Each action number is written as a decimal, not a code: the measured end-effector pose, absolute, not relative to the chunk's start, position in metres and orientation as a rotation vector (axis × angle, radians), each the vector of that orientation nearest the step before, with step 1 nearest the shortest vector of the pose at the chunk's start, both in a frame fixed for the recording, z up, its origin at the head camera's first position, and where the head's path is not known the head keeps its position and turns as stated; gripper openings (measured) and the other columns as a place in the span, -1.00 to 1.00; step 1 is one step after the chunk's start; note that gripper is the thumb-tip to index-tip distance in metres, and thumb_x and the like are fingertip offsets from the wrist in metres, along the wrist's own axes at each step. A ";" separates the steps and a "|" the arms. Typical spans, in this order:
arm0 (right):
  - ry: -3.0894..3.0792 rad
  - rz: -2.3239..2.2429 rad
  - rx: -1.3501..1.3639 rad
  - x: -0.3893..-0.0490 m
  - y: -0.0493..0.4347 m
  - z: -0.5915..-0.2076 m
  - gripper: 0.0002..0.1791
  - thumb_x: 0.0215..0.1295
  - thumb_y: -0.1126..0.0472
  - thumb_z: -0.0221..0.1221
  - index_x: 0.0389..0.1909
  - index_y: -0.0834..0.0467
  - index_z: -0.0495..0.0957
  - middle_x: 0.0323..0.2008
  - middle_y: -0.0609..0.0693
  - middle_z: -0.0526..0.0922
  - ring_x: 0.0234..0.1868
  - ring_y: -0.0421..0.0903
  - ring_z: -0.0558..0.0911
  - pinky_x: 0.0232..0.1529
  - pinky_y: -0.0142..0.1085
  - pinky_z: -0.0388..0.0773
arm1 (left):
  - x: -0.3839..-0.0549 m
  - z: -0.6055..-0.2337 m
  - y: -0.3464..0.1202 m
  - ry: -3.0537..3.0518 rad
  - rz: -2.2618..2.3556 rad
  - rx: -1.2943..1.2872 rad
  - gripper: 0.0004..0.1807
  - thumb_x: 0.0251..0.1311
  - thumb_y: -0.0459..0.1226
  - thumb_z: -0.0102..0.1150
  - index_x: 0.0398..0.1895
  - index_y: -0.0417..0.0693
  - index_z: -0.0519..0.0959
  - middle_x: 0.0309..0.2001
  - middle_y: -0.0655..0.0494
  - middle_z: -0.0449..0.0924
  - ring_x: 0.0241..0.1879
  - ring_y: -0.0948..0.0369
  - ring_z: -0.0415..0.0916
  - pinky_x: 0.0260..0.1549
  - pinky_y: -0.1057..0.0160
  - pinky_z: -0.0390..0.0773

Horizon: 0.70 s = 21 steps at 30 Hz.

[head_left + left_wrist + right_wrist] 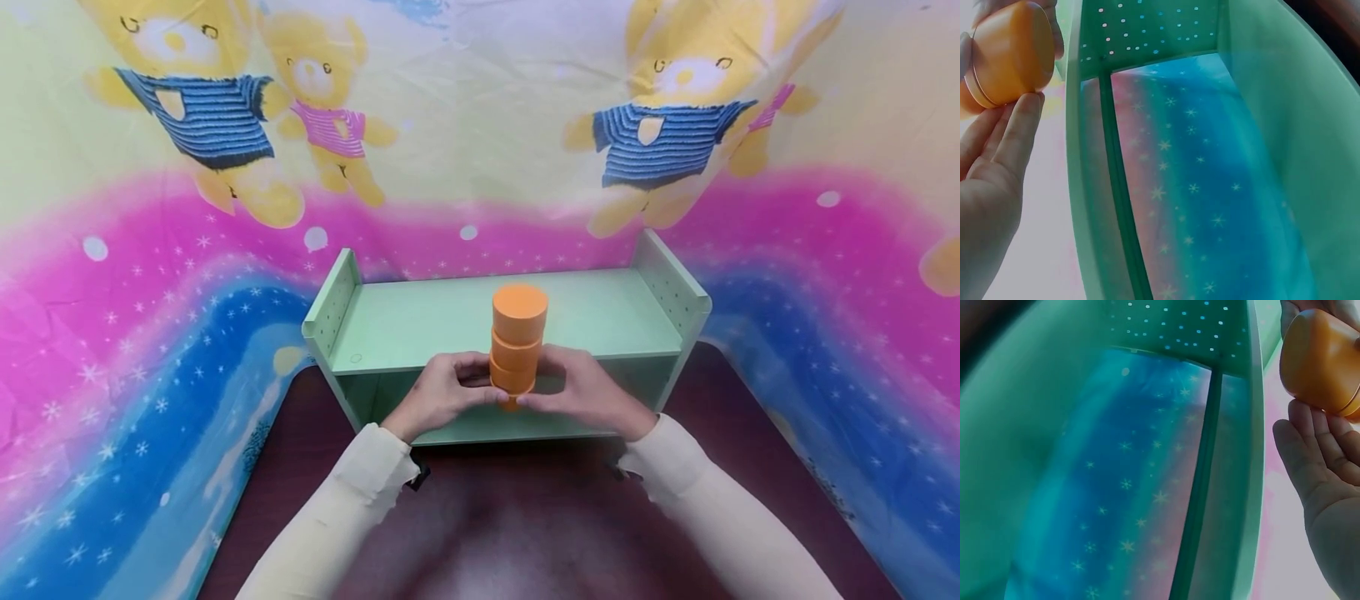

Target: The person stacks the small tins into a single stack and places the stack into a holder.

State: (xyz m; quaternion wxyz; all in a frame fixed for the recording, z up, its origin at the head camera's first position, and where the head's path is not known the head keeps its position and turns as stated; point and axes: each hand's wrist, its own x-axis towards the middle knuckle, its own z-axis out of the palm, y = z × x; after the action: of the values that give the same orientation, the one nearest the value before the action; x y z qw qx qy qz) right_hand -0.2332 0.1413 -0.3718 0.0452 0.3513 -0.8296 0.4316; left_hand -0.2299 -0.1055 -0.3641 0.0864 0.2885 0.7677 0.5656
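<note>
An upright stack of several orange round cup-like pieces (519, 315) is held in front of the shelf, its flat top facing up. My left hand (444, 390) holds its lower part from the left, thumb low on the near side. From the right, my right hand (587, 390) grips the same lower part, thumb tip close to the other thumb. In the left wrist view, fingertips of the left hand (1000, 150) touch the orange piece (1016, 53). The right wrist view has the right hand (1325, 469) with its fingers against the orange piece (1316, 362).
Behind the stack stands a pale green two-level shelf (442, 317) with raised, perforated side panels (672, 279). It sits on a dark red-brown table (510, 517). A printed cloth (465, 167) with bears and snowflakes hangs around the back and sides.
</note>
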 end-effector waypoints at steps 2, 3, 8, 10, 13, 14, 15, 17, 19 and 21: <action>-2.543 1.328 1.070 -0.235 0.141 -0.370 -0.37 0.14 0.13 0.48 0.24 0.13 0.52 0.14 -0.05 0.63 0.12 -0.08 0.62 0.18 -0.02 0.57 | -0.231 -0.362 -0.106 2.288 1.679 0.856 -0.46 0.13 -0.29 0.47 0.21 -0.16 0.58 0.10 -0.01 0.65 0.06 0.13 0.64 0.02 0.23 0.65; -2.549 1.332 1.069 -0.235 0.141 -0.369 -0.36 0.14 0.12 0.48 0.25 0.13 0.52 0.14 -0.05 0.63 0.13 -0.08 0.62 0.19 -0.02 0.56 | -0.232 -0.361 -0.106 2.288 1.676 0.854 -0.46 0.12 -0.29 0.47 0.21 -0.16 0.58 0.10 -0.01 0.65 0.06 0.13 0.64 0.02 0.23 0.65; -2.567 1.360 1.048 -0.239 0.140 -0.363 -0.37 0.15 0.11 0.47 0.25 0.11 0.52 0.15 -0.05 0.63 0.12 -0.07 0.62 0.19 -0.02 0.57 | -0.236 -0.355 -0.106 2.304 1.667 0.846 -0.45 0.12 -0.28 0.47 0.21 -0.15 0.58 0.10 0.01 0.65 0.06 0.14 0.64 0.03 0.21 0.65; -2.571 1.363 1.037 -0.241 0.140 -0.360 -0.37 0.15 0.12 0.47 0.25 0.11 0.52 0.14 -0.05 0.63 0.11 -0.06 0.63 0.17 -0.01 0.58 | -0.237 -0.352 -0.106 2.312 1.666 0.841 -0.45 0.12 -0.28 0.47 0.22 -0.15 0.58 0.10 0.01 0.65 0.06 0.13 0.64 0.03 0.20 0.65; -2.579 1.369 1.023 -0.243 0.139 -0.357 -0.36 0.15 0.11 0.47 0.25 0.10 0.51 0.14 -0.05 0.63 0.10 -0.06 0.64 0.16 0.01 0.59 | -0.240 -0.349 -0.105 2.328 1.663 0.814 -0.44 0.12 -0.27 0.47 0.22 -0.14 0.58 0.11 0.02 0.65 0.08 0.12 0.63 0.04 0.19 0.64; -2.584 1.376 1.019 -0.244 0.139 -0.356 -0.36 0.15 0.11 0.47 0.26 0.10 0.51 0.14 -0.05 0.63 0.10 -0.06 0.64 0.16 0.01 0.59 | -0.241 -0.349 -0.105 2.332 1.665 0.806 -0.45 0.12 -0.27 0.47 0.21 -0.15 0.58 0.11 0.02 0.65 0.08 0.12 0.62 0.04 0.18 0.64; -2.586 1.386 1.016 -0.245 0.138 -0.355 -0.36 0.16 0.11 0.47 0.26 0.10 0.51 0.14 -0.05 0.63 0.11 -0.06 0.63 0.16 0.01 0.58 | -0.242 -0.348 -0.105 2.336 1.666 0.799 -0.45 0.12 -0.27 0.47 0.21 -0.15 0.59 0.10 0.02 0.65 0.09 0.11 0.62 0.04 0.18 0.64; -2.588 1.411 1.010 -0.248 0.138 -0.353 -0.37 0.17 0.10 0.47 0.26 0.10 0.51 0.15 -0.05 0.62 0.12 -0.05 0.63 0.18 0.01 0.57 | -0.245 -0.347 -0.105 2.342 1.668 0.793 -0.45 0.12 -0.27 0.47 0.21 -0.14 0.59 0.11 0.03 0.65 0.10 0.11 0.62 0.05 0.17 0.64; -2.587 1.436 1.005 -0.250 0.137 -0.352 -0.37 0.17 0.11 0.46 0.25 0.11 0.51 0.15 -0.04 0.62 0.13 -0.03 0.62 0.20 0.01 0.55 | -0.247 -0.346 -0.105 2.346 1.669 0.796 -0.45 0.13 -0.27 0.47 0.21 -0.14 0.59 0.11 0.04 0.65 0.11 0.11 0.61 0.06 0.17 0.63; -2.586 1.456 1.000 -0.253 0.137 -0.351 -0.38 0.18 0.12 0.46 0.25 0.12 0.51 0.15 -0.04 0.62 0.14 -0.01 0.62 0.22 0.02 0.53 | -0.249 -0.346 -0.105 2.347 1.670 0.803 -0.46 0.13 -0.27 0.47 0.21 -0.13 0.59 0.11 0.04 0.65 0.11 0.11 0.61 0.06 0.16 0.63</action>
State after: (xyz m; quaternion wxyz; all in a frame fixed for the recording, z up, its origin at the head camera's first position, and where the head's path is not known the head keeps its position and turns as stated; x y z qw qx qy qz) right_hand -0.2528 0.1368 -0.3505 0.0050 0.3192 -0.8257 0.4651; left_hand -0.2495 -0.1053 -0.3456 0.0754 0.2676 0.7826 0.5569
